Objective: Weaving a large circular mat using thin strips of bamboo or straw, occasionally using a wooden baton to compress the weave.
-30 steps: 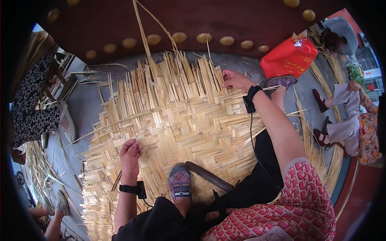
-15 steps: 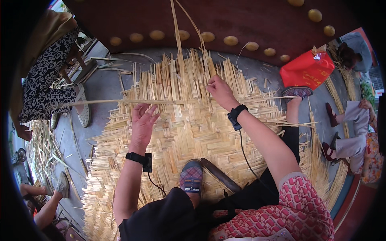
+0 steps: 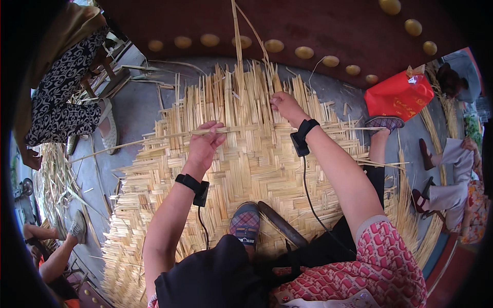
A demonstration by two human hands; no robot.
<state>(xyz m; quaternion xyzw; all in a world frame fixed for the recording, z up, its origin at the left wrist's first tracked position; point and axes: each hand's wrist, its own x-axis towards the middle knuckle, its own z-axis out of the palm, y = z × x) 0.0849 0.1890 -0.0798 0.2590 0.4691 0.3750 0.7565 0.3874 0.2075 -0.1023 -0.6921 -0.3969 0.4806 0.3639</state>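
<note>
A large woven mat of pale bamboo strips [image 3: 257,164] lies on the grey ground in front of me, with loose upright strip ends along its far edge. My left hand [image 3: 205,143] grips a long horizontal bamboo strip [image 3: 154,137] that crosses the mat and sticks out to the left. My right hand [image 3: 285,107] pinches the upright strip ends [image 3: 257,87] near the far edge. Both wrists wear black bands with cables. My foot in a checked shoe [image 3: 245,226] rests on the mat.
A dark red wall with round brass studs [image 3: 308,31] rises behind the mat. A red bag [image 3: 399,95] sits at the right. Other people sit at the left [image 3: 61,97], lower left [image 3: 56,246] and right [image 3: 452,179], with more strips lying around them.
My view has shifted toward the far edge. My left hand moved up from the mat's near part and took the long horizontal strip. My right hand moved left along the upright ends.
</note>
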